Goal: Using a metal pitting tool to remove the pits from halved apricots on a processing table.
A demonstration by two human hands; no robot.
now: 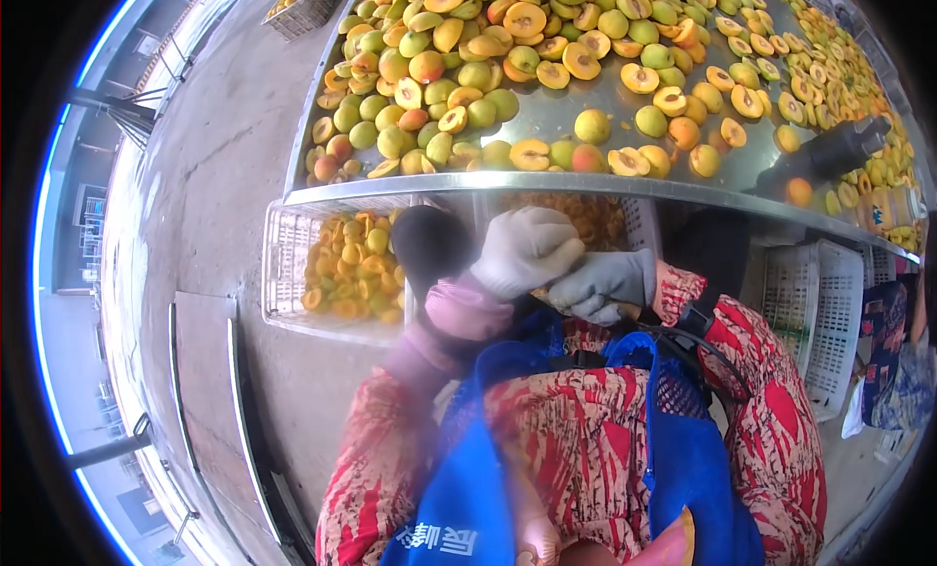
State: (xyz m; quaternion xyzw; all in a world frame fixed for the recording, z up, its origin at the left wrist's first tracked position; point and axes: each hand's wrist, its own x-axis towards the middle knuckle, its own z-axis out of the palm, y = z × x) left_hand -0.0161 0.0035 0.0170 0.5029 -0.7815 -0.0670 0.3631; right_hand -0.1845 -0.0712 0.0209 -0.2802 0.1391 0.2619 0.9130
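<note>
My left hand (pixel 528 250), in a white glove, is closed in front of my chest just below the table's edge. Against it presses my right hand (pixel 607 281), in a grey glove, with its fingers curled. Whatever the two hands hold, if anything, is hidden between and under the gloves. Beyond them stands a metal table (pixel 547 112) heaped with yellow-green peaches (pixel 459 73), many cut in half with their pits showing. Closest to my hands along the near rim lie a peach half (pixel 530 155) and several whole fruits.
Below the table, a white plastic crate (pixel 283 273) of peach halves stands left of my hands; another crate (pixel 639 220) sits behind them. Stacked white crates (pixel 830 322) are at right. A dark cylindrical object (pixel 830 156) and a jar (pixel 890 209) rest at the table's right.
</note>
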